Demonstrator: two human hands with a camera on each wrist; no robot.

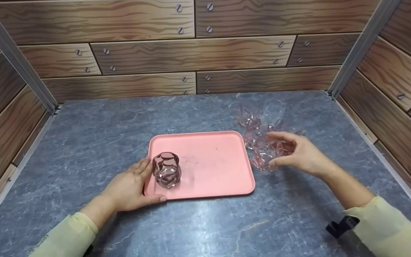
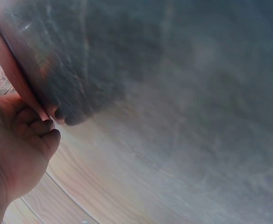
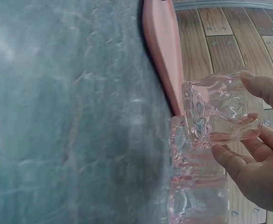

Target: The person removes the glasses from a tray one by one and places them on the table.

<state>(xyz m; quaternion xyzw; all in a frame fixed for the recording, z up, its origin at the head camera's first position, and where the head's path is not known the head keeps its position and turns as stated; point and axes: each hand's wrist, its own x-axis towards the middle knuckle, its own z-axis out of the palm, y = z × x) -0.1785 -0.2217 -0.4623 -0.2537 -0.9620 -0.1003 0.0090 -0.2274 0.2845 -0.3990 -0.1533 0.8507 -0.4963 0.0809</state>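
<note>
A pink tray [image 1: 212, 167] lies on the table, with a dark, purplish faceted glass [image 1: 167, 171] standing near its left edge. My left hand [image 1: 130, 187] holds the tray's front left corner, thumb along the front rim. In the left wrist view, the curled fingers [image 2: 43, 128] meet the tray's edge [image 2: 15, 77]. Just right of the tray, my right hand [image 1: 303, 153] has its thumb and fingers around a clear pinkish glass [image 1: 262, 159]. The right wrist view shows this glass [image 3: 223, 109] between thumb and fingertips, near the tray's side [image 3: 162, 51].
Several more clear pinkish glasses [image 1: 250, 117] stand close together behind the right hand, beside the tray's right edge. Wood-patterned panels [image 1: 191, 53] wall in the grey marbled table [image 1: 198, 228] at the back and both sides.
</note>
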